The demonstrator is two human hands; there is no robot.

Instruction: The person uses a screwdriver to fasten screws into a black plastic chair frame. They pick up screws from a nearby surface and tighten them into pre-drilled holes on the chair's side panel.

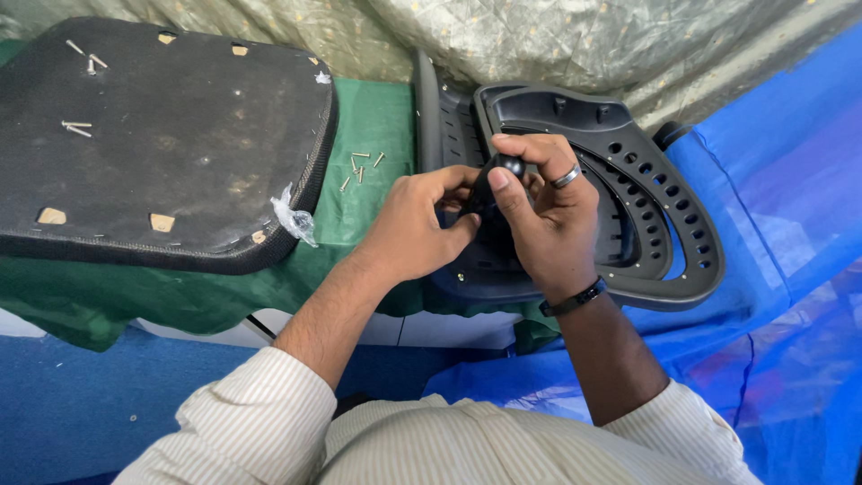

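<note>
Head view, looking down: both your hands meet over the black plastic chair back [669, 224], which lies flat on the green cloth [377, 126] covering the surface. Your right hand [543, 211], ring on one finger and a dark band at the wrist, is curled shut around a small black knob-ended tool [503, 171], thumb pressed along its side, the rounded tip showing above the thumb. Your left hand [417, 224] is closed too, fingertips pinched in against the same tool just beside the right thumb; what exactly the left fingers grip is hidden between the two hands. The tool sits directly above the middle of the chair back, inside its perforated curved frame; whether its lower end touches the plastic cannot be told. To the left, well apart from your hands, an upturned seat cushion [162, 144] with a black fabric underside rests on the same cloth, a scrap of clear plastic at its near corner. It serves as a loose tray: a few screws [81, 85] lie scattered on its upper left. More small screws [361, 166] lie on the cloth between the cushion and the chair back. Blue plastic sheeting [781, 216] lies to the right.
</note>
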